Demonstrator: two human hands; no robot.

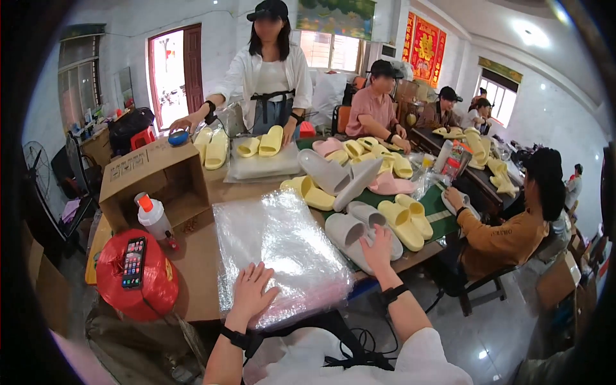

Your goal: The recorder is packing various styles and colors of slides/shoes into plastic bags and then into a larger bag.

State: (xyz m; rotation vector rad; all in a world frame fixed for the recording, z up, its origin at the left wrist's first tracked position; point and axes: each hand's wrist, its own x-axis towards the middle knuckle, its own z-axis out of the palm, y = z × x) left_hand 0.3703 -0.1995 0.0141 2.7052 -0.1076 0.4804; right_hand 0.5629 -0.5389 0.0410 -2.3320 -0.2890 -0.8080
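Observation:
My left hand [255, 294] lies flat with fingers spread on a stack of clear plastic bags [263, 234] in front of me. My right hand [378, 249] reaches over a pair of light grey slippers [346, 232]. Its thumb and fingers are apart and touch their upper surfaces; no firm grip shows. Just right of them is a pair of yellow slippers [401, 224]. Behind them, another grey pair [327, 174] leans on yellow slippers [308, 192].
Left of the bags sit a red roll of plastic twine [136, 289] with a phone [133, 263] on top, a white bottle [154, 221] and an open cardboard box [157, 176]. A standing co-worker [273, 77] is across the table; another [513, 221] sits at right. Pink slippers [391, 184] lie farther back.

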